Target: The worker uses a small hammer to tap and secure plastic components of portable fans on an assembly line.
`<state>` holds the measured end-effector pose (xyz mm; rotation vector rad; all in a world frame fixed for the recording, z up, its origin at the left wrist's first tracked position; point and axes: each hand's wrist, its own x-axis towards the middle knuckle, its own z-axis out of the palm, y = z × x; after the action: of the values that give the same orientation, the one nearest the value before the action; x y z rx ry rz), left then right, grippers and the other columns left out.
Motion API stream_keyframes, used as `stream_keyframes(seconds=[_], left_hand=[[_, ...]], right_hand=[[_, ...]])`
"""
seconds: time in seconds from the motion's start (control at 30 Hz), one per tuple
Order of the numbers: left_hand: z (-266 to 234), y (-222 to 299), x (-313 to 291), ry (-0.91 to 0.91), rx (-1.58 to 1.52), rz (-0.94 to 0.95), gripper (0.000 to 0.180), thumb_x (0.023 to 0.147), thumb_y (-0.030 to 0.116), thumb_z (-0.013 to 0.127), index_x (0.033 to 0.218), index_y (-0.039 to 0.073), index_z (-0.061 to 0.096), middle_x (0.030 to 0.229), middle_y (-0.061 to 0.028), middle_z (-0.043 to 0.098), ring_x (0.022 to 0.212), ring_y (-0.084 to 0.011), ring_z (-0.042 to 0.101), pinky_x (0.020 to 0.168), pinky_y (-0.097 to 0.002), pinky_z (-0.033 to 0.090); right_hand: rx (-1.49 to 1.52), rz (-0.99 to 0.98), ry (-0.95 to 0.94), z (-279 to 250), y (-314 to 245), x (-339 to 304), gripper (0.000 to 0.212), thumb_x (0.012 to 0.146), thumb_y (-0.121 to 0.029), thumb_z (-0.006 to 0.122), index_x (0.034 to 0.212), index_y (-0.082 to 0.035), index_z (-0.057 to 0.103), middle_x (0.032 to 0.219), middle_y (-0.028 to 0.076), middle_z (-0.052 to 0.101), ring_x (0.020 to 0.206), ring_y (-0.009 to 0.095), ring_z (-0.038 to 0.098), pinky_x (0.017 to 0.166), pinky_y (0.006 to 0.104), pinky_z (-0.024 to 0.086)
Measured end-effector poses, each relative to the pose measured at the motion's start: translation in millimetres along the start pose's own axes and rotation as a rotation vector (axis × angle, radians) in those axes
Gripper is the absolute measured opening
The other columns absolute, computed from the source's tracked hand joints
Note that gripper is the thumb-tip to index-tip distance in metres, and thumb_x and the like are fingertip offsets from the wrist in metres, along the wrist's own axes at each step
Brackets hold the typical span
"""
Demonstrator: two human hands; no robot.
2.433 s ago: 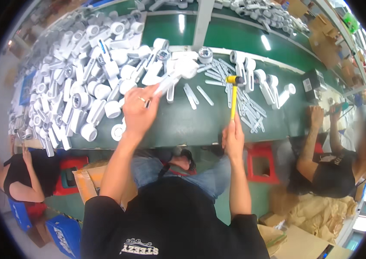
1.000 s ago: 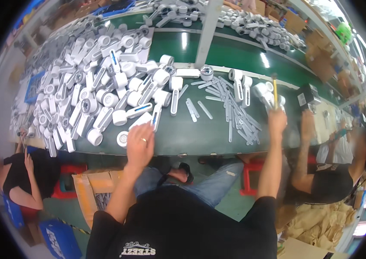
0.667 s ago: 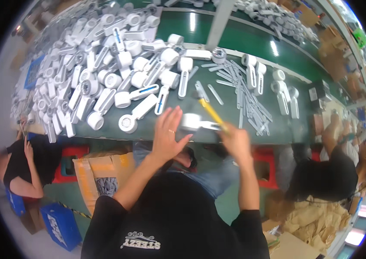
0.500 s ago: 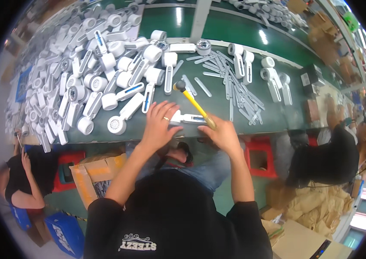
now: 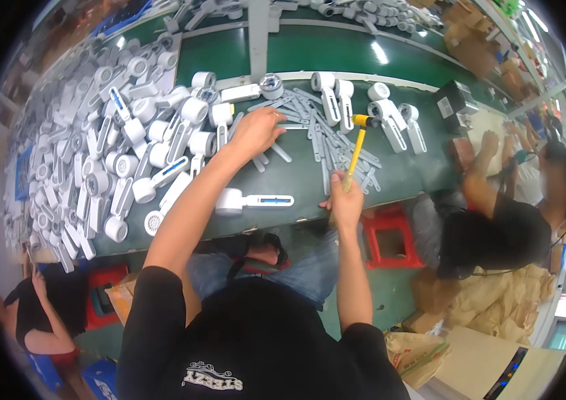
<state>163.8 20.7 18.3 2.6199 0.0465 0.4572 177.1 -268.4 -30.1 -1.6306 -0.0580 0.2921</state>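
My right hand (image 5: 346, 203) grips the yellow handle of a small hammer (image 5: 358, 150), its yellow-and-black head raised over the right part of the bench. Stretched forward, my left hand (image 5: 256, 133) is at the heap of flat grey plastic strips (image 5: 316, 137). One pale strip (image 5: 294, 127) shows at its fingertips, seemingly pinched between thumb and fingers. Between my arms, near the bench's front edge, a white handheld fan (image 5: 230, 202) lies on its side, handle pointing right, with a blue strip along the handle's slot. Neither hand touches it.
A large pile of white fans (image 5: 123, 163) covers the left side of the green bench (image 5: 310, 200). Several more fans (image 5: 390, 123) lie at the right, near a dark box (image 5: 455, 103). People sit at both sides, with red stools (image 5: 390, 240) between us.
My left hand has let go of the fan and reached forward to the strips. The hammer has moved right, away from the fan, its handle now more upright. The view has shifted.
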Motion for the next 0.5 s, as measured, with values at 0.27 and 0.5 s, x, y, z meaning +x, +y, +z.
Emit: stream_keyframes(seconds=[0.27, 0.5], left_hand=[[40, -22, 36, -0.159, -0.047, -0.175, 0.013, 0.090, 0.014, 0.079, 0.097, 0.004, 0.073, 0.103, -0.0188, 0.074, 0.103, -0.0402, 0.070, 0.089, -0.0499, 0.056], [-32, 32, -38, 0.125, -0.312, -0.301, 0.027, 0.099, 0.014, 0.074, 0.122, 0.002, 0.066, 0.103, -0.0157, 0.078, 0.090, -0.0268, 0.078, 0.080, -0.0386, 0.061]], right_hand=[[-0.036, 0.017, 0.033, 2, -2, -4, 0.027, 0.105, -0.019, 0.066, 0.120, 0.003, 0.071, 0.072, 0.004, 0.061, 0.053, 0.011, 0.060, 0.050, 0.0333, 0.058], [-0.005, 0.039, -0.043, -9, -15, -17, 0.033, 0.108, -0.026, 0.067, 0.128, 0.000, 0.072, 0.069, -0.002, 0.058, 0.049, 0.007, 0.051, 0.044, 0.0279, 0.041]])
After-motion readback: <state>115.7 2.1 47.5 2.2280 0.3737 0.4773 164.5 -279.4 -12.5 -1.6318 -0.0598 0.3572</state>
